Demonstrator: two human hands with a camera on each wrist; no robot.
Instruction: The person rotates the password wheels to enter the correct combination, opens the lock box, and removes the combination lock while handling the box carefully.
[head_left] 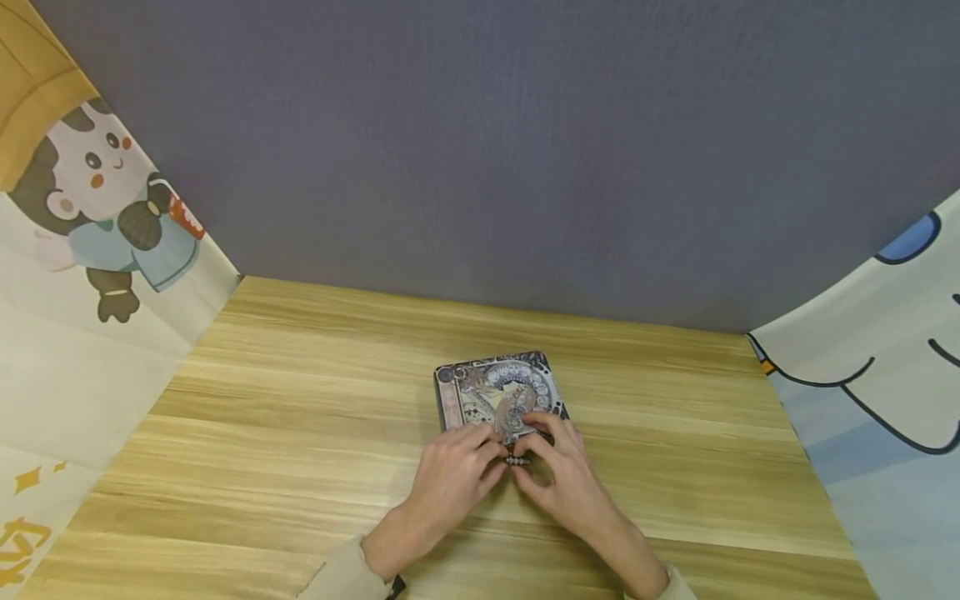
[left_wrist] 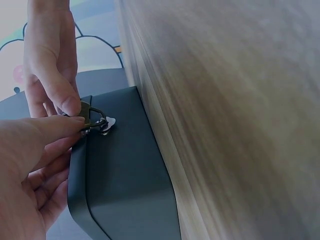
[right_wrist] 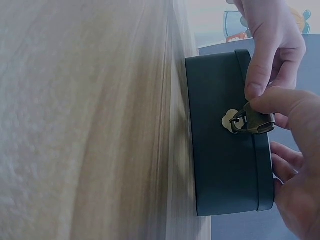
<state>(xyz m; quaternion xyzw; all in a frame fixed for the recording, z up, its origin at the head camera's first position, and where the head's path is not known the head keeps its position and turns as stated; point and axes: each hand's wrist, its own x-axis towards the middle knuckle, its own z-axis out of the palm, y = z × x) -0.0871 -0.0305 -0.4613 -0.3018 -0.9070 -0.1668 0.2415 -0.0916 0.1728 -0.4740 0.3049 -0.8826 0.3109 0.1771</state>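
A box [head_left: 472, 400] with a patterned, clockwork-like lid sits on the table. Its dark front [right_wrist: 220, 165] carries a gold flower-shaped plate [right_wrist: 229, 120] with a small loop. A bronze-coloured padlock [right_wrist: 258, 121] hangs by its shackle at that loop; whether the shackle is locked cannot be made out. My left hand [head_left: 457, 467] pinches the padlock's body from one side. From the other side my right hand [head_left: 562, 479] pinches it too, thumb on its face. Other fingers of both hands rest against the lid's edge, and they partly hide the padlock [left_wrist: 86, 114].
The wood-grain table [head_left: 300, 400] spreads around the box. Behind it rises a grey upright panel [head_left: 480, 167]. Cartoon-printed cloths hang at the left [head_left: 75, 358] and right [head_left: 885, 375]. Light sleeves [head_left: 348, 575] cover the forearms.
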